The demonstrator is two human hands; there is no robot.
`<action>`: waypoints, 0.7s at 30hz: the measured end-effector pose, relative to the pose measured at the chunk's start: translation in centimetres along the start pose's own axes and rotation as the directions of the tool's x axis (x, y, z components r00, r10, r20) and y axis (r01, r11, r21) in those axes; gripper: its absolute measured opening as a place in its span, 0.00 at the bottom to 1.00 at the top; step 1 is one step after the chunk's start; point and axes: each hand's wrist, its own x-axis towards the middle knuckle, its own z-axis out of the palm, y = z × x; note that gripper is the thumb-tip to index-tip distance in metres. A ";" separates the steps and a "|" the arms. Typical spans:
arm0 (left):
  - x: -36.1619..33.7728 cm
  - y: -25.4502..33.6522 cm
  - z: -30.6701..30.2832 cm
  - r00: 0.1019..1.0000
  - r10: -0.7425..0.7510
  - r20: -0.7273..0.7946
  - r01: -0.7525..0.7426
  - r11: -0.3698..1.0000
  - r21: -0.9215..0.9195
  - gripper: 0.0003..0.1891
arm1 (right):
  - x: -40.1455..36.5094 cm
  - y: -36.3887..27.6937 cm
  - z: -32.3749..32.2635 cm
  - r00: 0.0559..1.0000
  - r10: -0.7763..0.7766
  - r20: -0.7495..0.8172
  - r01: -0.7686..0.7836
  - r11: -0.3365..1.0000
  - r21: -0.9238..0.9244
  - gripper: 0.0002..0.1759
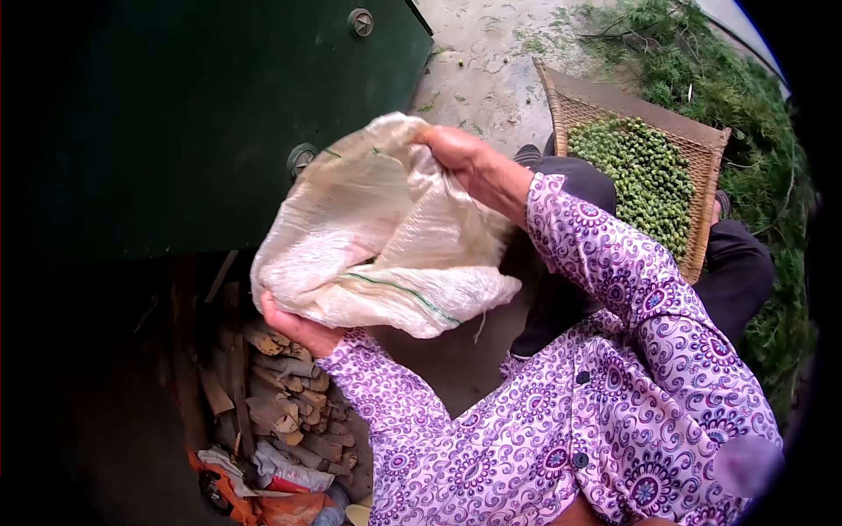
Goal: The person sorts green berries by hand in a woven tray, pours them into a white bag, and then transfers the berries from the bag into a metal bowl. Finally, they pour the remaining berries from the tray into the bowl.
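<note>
A white woven sack [377, 228] with green stripes is held up, its mouth spread wide. My left hand [294, 324] grips its lower left rim, the fingers partly hidden by the cloth. My right hand [456, 158] is closed on the upper rim, with its fingertips behind the fabric. A small patch of green shows deep in the sack's folds; I cannot make out what it is.
A wicker basket [715, 197] bearing small green berries [636, 180] lies between my legs. Leafy green branches [702, 79] spread along the right. A dark green cabinet-like surface [193, 114] stands at upper left, with stacked firewood [294, 394] and an orange bag [285, 508] below.
</note>
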 end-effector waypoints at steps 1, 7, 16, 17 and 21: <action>0.0 1.2 1.8 1.000 0.014 0.000 -0.014 0.998 -0.068 0.29 | -1.9 -2.4 2.2 0.991 -0.097 0.092 0.103 0.992 -0.067 0.09; 1.0 -1.6 -1.7 0.995 -0.097 0.023 0.094 0.990 0.101 0.26 | -1.1 -6.6 -2.9 0.951 -0.304 -0.057 0.248 0.859 -0.448 0.14; 0.3 -9.9 -9.1 0.967 -0.236 -0.093 0.250 0.951 0.181 0.24 | 0.4 -3.6 -8.4 0.915 -0.362 -0.179 0.065 0.569 -0.819 0.20; 0.1 -9.6 -8.7 0.968 -0.231 -0.094 0.245 0.953 0.179 0.24 | 0.3 -3.4 -8.3 0.904 -0.391 -0.171 0.070 0.531 -0.845 0.23; -2.7 -3.9 0.4 0.718 0.419 0.556 -0.494 -0.257 0.831 0.25 | 1.0 -2.4 -9.0 0.885 -0.442 -0.150 0.110 0.511 -0.853 0.28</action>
